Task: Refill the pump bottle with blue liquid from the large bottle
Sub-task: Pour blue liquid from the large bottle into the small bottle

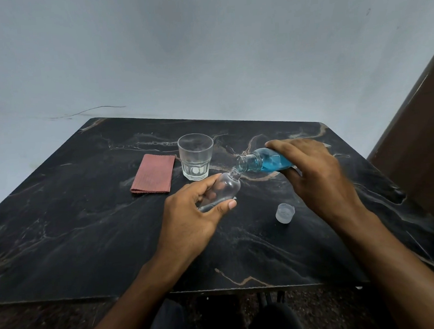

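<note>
A dark marble table [88, 235] stands against a pale wall. The left hand [188, 217] grips the tilted, clear pump bottle [222, 189]; a loose cap [285, 212] lies nearby. The right hand [315, 168] clasps the large bottle [264, 161], blue liquid inside, its mouth touching the pump bottle's. Beyond stand an empty glass [196, 155] and a folded cloth [153, 174].

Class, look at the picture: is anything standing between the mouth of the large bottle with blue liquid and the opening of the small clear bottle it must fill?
Nothing visible does. The large bottle, tilted in the right hand, has its open mouth right at the small clear bottle's uncapped neck, held by the left hand. The glass, cloth and cap lie aside.
</note>
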### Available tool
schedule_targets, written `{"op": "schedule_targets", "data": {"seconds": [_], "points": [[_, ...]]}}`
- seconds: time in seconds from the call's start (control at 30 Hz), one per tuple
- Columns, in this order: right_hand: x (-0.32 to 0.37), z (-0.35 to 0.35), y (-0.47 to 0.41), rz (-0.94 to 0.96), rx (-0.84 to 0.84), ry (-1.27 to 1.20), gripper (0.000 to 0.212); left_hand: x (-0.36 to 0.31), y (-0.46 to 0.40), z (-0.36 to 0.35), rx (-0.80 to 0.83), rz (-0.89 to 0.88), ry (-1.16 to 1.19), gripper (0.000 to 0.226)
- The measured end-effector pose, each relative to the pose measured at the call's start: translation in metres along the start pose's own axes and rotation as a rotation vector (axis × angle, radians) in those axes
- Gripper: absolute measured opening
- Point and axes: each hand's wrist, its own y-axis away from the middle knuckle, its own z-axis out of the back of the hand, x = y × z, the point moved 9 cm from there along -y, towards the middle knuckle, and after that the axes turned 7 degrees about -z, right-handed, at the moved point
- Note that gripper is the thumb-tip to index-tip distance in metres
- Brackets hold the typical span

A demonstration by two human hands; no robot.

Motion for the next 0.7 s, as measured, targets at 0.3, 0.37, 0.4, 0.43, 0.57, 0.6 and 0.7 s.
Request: {"op": "schedule_targets", "data": {"seconds": [0.3,0.37,0.4,0.43,0.57,0.6,0.7], "points": [[0.0018,0.0022,-0.0009,0.008,-0.004,0.004,0.048,0.0021,0.001,-0.0003,-0.014,0.018,0.017,0.063],[0.0016,0.0026,-0.0011,0.008,-0.007,0.002,0.047,0.0022,0.0019,-0.001,-0.011,0.016,0.017,0.062],[0.0015,0.0026,-0.0013,0.007,-0.006,0.001,0.046,0.0028,0.0018,-0.0013,-0.01,0.015,0.018,0.062],[0.0017,0.0023,-0.0014,0.007,-0.001,0.003,0.046,0.0032,0.0018,-0.001,-0.009,0.014,0.022,0.061],[0.0027,0.0026,-0.0021,0.004,0.005,0.014,0.047,0.0038,0.0004,0.0004,-0.008,0.014,0.039,0.061],[0.0029,0.003,-0.0024,0.003,0.006,0.016,0.047,0.0032,0.0004,0.0004,-0.009,0.012,0.038,0.061],[0.0034,0.004,-0.003,0.003,0.001,0.017,0.047,0.0016,0.0008,0.0005,-0.016,0.013,0.034,0.061]]}}
